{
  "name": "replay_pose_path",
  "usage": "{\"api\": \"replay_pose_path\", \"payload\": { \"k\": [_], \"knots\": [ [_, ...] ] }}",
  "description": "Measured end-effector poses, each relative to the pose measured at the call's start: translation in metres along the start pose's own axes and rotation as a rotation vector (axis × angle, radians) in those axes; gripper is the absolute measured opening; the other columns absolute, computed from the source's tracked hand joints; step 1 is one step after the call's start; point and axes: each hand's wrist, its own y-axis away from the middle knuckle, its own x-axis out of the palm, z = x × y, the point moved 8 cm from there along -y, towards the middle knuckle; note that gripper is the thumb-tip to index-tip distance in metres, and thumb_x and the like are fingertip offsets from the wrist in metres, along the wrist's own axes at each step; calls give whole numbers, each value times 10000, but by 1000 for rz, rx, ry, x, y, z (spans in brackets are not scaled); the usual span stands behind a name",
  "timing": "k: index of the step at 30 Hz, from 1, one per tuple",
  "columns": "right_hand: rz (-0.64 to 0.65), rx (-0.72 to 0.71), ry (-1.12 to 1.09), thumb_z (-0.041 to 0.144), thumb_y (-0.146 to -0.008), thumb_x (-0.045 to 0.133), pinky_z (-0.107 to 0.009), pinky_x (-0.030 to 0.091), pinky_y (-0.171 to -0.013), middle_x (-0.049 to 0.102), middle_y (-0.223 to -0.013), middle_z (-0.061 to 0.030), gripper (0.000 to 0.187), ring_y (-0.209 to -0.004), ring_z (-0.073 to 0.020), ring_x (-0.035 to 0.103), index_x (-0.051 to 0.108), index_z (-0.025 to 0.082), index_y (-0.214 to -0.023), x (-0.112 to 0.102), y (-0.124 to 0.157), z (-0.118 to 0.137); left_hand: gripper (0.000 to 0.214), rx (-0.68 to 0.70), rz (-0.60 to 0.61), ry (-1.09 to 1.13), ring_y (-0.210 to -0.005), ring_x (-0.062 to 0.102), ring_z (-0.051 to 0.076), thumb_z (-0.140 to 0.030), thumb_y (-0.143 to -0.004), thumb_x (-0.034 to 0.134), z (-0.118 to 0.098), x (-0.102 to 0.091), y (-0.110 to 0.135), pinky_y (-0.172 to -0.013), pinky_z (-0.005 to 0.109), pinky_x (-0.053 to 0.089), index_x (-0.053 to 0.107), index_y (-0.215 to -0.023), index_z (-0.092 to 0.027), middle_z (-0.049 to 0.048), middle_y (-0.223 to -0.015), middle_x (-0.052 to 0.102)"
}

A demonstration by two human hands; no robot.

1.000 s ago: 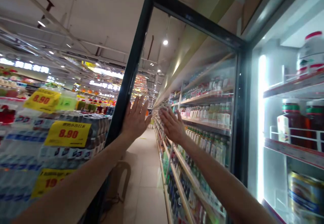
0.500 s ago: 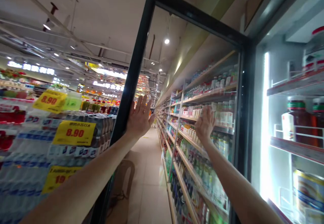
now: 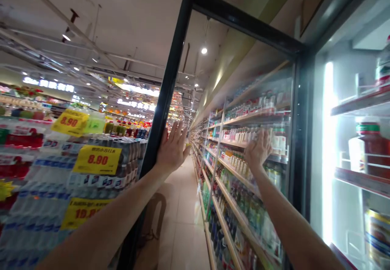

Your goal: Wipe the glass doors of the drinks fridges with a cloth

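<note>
I find the tall black-framed glass chiller door (image 3: pixel 174 64) swung out into the aisle, hinged at its right side against the lit cabinet. My left hand (image 3: pixel 173 150) lies flat against the door's free edge, palm on the frame, fingers spread and closed round nothing. My right hand (image 3: pixel 258 150) lies flat on the pane nearer the hinge, fingers likewise splayed, grasping nothing.

Judgement: the door is stiff and fairly heavy, turning only on its hinge. The glass is smooth, likely slippery under a palm, and breakable. The dark frame at the free edge is the sounder place to bear on; no handle shows in this view.

Through the pane I see the long wall shelves of bottled drinks (image 3: pixel 236 172) running down the aisle. To the right, the white chiller shelf (image 3: pixel 362 180) carries a dark bottle with a green-and-red cap (image 3: pixel 370 144). To the left stand stacked packs of bottled water (image 3: pixel 33 217) bearing a yellow price card (image 3: pixel 97 160). A beige plastic stool (image 3: pixel 157 215) stands on the pale tiled floor (image 3: pixel 183 229) beside the door's foot. The round ceiling lamps (image 3: pixel 204 51) are lit
</note>
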Motion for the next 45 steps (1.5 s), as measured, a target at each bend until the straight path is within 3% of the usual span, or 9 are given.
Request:
{"api": "replay_pose_path", "payload": {
  "k": [7,12,15,21,26,30,36,39,45],
  "knots": [
    [270,-858,-120,210,-852,364,-489,177,-1109,340,-1449,-93,619,-1366,-208,251,173,243,-1441,22,95,134,498,23,-42,41,-1380,191,267,-307,-901,407,5,-2,3,-1111,494,187,340,-1354,-110,176,-1439,327],
    [110,-575,-277,222,-826,399,-497,299,-1060,310,-1446,-167,743,-1338,-232,311,0,178,-1451,21,73,125,477,189,-109,350,-1349,292,196,-169,-909,308,-30,-13,-1,-1091,447,291,266,-1384,-181,126,-1401,407],
    [184,-589,-347,279,-811,431,-499,345,-1034,351,-1419,-179,782,-1295,-247,379,-3,153,-1450,22,71,123,482,115,-64,517,-1280,401,157,-172,-914,255,-54,-7,-16,-1037,360,388,240,-1396,-151,124,-1354,466],
    [278,-828,-205,419,-807,453,-566,245,-1065,339,-1425,-194,803,-1307,-285,361,54,150,-1450,4,93,75,578,126,81,284,-1374,225,227,-458,-884,407,-100,16,-19,-1105,465,260,328,-1369,-153,104,-1456,325],
    [118,-528,-119,372,-871,340,-573,241,-1054,335,-1434,-176,602,-1332,-284,317,206,185,-1426,-4,75,23,576,101,25,148,-1364,230,303,-432,-850,481,-114,24,-15,-1064,509,299,403,-1308,-90,166,-1446,322],
    [-23,-173,-123,377,-888,297,-533,269,-1055,366,-1412,-189,556,-1323,-268,331,291,154,-1397,-12,67,1,351,259,-33,79,-1300,364,254,-206,-915,301,-83,9,-49,-1079,492,287,524,-1180,-145,104,-1342,478],
    [16,-136,-89,353,-889,293,-559,242,-1059,408,-1394,-151,516,-1332,-262,316,353,168,-1366,-9,67,1,373,110,-3,27,-1246,400,267,-189,-896,301,17,-25,-126,-1104,457,244,492,-1205,-102,129,-1241,520],
    [18,-138,-76,352,-888,306,-550,239,-1063,403,-1401,-140,510,-1339,-255,307,355,183,-1367,-7,68,1,430,120,5,61,-1309,316,294,-243,-899,320,-4,-14,-104,-1124,479,197,412,-1274,-53,173,-1335,436],
    [7,-164,-54,355,-885,307,-544,255,-1053,415,-1390,-153,503,-1334,-262,316,388,157,-1340,-4,70,2,492,446,-26,134,-1315,324,278,-315,-908,380,-111,30,-10,-1138,425,223,381,-1313,-36,148,-1359,441]
  ]
}}
